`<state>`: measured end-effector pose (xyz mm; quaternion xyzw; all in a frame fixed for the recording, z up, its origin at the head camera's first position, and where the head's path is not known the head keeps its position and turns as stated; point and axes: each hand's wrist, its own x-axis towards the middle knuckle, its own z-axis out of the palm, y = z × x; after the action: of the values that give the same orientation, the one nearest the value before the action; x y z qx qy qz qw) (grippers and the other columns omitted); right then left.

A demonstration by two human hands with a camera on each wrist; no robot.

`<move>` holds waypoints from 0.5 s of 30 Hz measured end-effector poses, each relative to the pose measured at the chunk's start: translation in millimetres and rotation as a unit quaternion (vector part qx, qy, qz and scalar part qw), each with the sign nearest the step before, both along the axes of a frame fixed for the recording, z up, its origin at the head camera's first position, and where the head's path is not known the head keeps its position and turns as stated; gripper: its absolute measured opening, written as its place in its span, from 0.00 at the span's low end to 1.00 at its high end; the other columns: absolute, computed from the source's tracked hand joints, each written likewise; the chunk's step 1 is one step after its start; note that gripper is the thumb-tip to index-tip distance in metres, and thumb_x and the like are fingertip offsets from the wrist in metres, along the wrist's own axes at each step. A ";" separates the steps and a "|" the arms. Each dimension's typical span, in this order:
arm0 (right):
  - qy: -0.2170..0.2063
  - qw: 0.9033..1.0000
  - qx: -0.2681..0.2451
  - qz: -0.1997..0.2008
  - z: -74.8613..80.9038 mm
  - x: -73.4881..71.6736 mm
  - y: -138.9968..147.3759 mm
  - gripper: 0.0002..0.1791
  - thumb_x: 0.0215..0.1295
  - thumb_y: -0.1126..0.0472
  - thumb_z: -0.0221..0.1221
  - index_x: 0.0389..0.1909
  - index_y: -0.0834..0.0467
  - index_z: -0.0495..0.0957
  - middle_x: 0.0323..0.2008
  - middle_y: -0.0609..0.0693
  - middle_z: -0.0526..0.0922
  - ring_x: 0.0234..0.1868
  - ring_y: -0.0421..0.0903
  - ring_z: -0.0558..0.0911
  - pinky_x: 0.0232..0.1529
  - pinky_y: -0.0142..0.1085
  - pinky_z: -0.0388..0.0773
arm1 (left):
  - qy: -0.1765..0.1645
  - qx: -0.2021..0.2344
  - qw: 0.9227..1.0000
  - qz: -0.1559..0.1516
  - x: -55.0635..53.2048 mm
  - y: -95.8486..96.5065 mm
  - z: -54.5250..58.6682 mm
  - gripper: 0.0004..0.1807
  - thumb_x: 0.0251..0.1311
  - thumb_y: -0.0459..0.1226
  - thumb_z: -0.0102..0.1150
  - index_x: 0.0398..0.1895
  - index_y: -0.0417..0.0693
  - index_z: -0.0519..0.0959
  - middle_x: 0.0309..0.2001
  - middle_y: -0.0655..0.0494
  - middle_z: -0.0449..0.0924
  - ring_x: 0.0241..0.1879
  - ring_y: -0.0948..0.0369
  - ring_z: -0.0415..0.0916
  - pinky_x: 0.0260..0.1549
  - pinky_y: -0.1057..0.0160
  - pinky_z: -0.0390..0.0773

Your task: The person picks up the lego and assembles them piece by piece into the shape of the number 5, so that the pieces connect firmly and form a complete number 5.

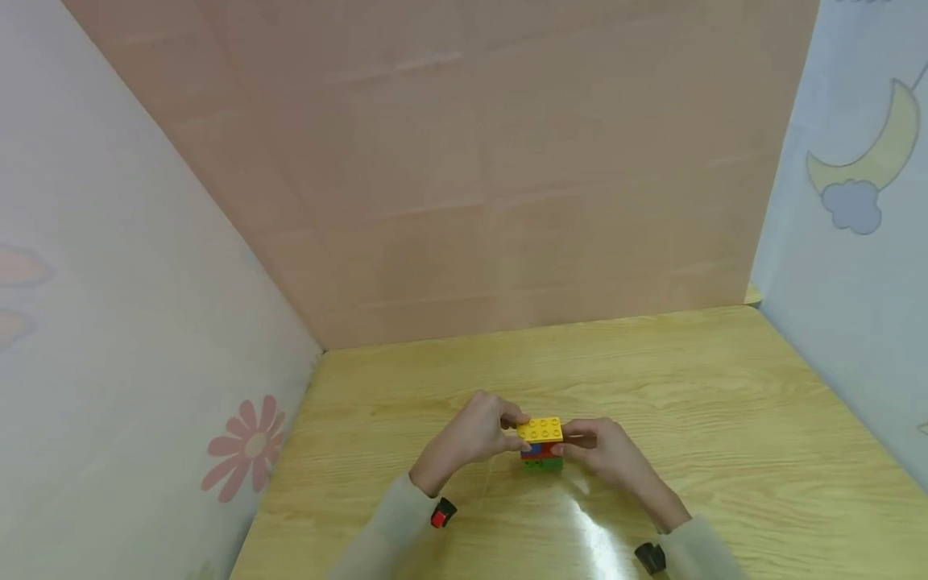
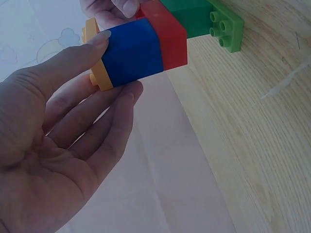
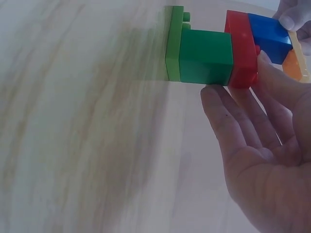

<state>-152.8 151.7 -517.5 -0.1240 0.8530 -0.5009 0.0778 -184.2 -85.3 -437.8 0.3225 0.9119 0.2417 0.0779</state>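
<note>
Both hands hold a stack of toy building blocks above the wooden table's near part. A light green studded plate point(image 3: 173, 58) forms its base, carrying a dark green block point(image 3: 206, 57). Above that come a red block point(image 2: 171, 39) and a blue block point(image 2: 131, 51). A yellow studded plate point(image 1: 540, 429) tops the stack, overhanging the blue block on the right. My left hand point(image 1: 480, 428) pinches the upper end, thumb at the seam of blue and yellow, fingers underneath. The right hand point(image 1: 612, 453) grips around the red block, its fingertips by the dark green one.
The wooden table point(image 1: 652, 379) surrounds the stack, with a bright glare in front. A brown sheet point(image 1: 464, 161) stands along the back edge. White walls with printed decorations flank both sides, including a pink flower point(image 1: 250, 447) on the left and a moon point(image 1: 880, 145) on the right.
</note>
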 end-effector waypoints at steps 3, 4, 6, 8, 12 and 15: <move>0.005 1.000 -0.005 0.001 0.4 -1.2 0.2 0.15 0.60 0.49 0.67 0.45 0.49 0.85 0.50 0.53 0.86 0.48 0.50 0.87 0.47 0.35 0.84 | -0.001 -0.004 1.000 0.002 -1.6 0.3 0.1 0.21 0.51 0.44 0.74 0.48 0.48 0.86 0.46 0.57 0.88 0.41 0.61 0.86 0.36 0.78 0.80; 0.005 1.000 -0.010 0.001 0.6 -1.8 0.4 0.14 0.60 0.50 0.67 0.45 0.50 0.85 0.51 0.54 0.85 0.48 0.51 0.87 0.47 0.35 0.84 | -0.001 -0.005 1.000 0.003 -1.9 0.5 0.3 0.21 0.51 0.44 0.74 0.48 0.49 0.86 0.46 0.57 0.88 0.41 0.62 0.86 0.36 0.78 0.80; 0.000 1.000 -0.023 0.005 0.7 -2.7 0.8 0.15 0.61 0.51 0.67 0.46 0.52 0.85 0.51 0.56 0.85 0.48 0.53 0.87 0.46 0.34 0.85 | 0.000 -0.003 1.000 0.002 -2.3 0.7 0.5 0.21 0.51 0.44 0.74 0.48 0.48 0.86 0.45 0.58 0.88 0.40 0.63 0.86 0.36 0.78 0.80; -0.010 0.999 -0.037 0.009 1.0 -2.8 1.3 0.15 0.61 0.52 0.67 0.46 0.53 0.84 0.53 0.58 0.83 0.49 0.56 0.87 0.45 0.34 0.85 | 0.004 -0.003 1.000 -0.001 -2.2 1.1 0.8 0.20 0.50 0.44 0.75 0.48 0.48 0.86 0.44 0.58 0.89 0.39 0.65 0.85 0.35 0.78 0.79; -0.030 0.998 -0.049 0.011 0.3 -2.0 2.1 0.15 0.61 0.51 0.67 0.46 0.52 0.84 0.54 0.60 0.82 0.50 0.57 0.86 0.44 0.34 0.85 | 0.016 -0.004 1.000 -0.010 -0.9 1.8 0.6 0.20 0.50 0.43 0.75 0.47 0.47 0.87 0.43 0.58 0.89 0.38 0.66 0.85 0.35 0.78 0.79; -0.027 0.998 -0.047 0.014 -0.8 -1.5 2.6 0.15 0.61 0.51 0.67 0.46 0.52 0.84 0.54 0.61 0.82 0.50 0.58 0.86 0.45 0.35 0.85 | 0.018 -0.006 1.000 -0.012 -0.2 2.3 0.1 0.20 0.50 0.43 0.75 0.46 0.47 0.87 0.42 0.58 0.89 0.39 0.63 0.86 0.35 0.77 0.80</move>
<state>-154.3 154.3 -518.2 -0.1262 0.8245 -0.5422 0.1018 -184.4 -83.1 -437.7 0.3373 0.9106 0.2291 0.0670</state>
